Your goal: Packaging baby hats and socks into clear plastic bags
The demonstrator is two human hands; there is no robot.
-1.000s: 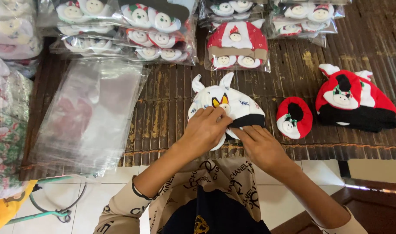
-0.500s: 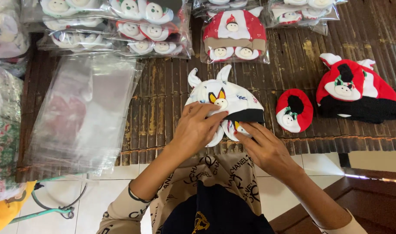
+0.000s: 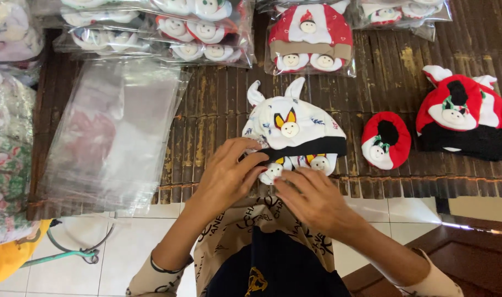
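Head view: white baby hat [image 3: 295, 124] flat on the bamboo mat [image 3: 218, 110], little white shoes [image 3: 297, 164] tucked under its black band to make one neat set. Left hand [image 3: 226, 179] pinching the band's edge, fingers together; right hand [image 3: 311, 198] flat, pressing the shoes down. Clear bags [image 3: 113, 132] piled close on the left. Red hat [image 3: 462, 118] and red shoe [image 3: 385, 140] off to the right.

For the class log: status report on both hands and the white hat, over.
Left hand and right hand both on white horned baby hat, fingers at its lower edge. Hat flat on bamboo mat. Nothing in the way.
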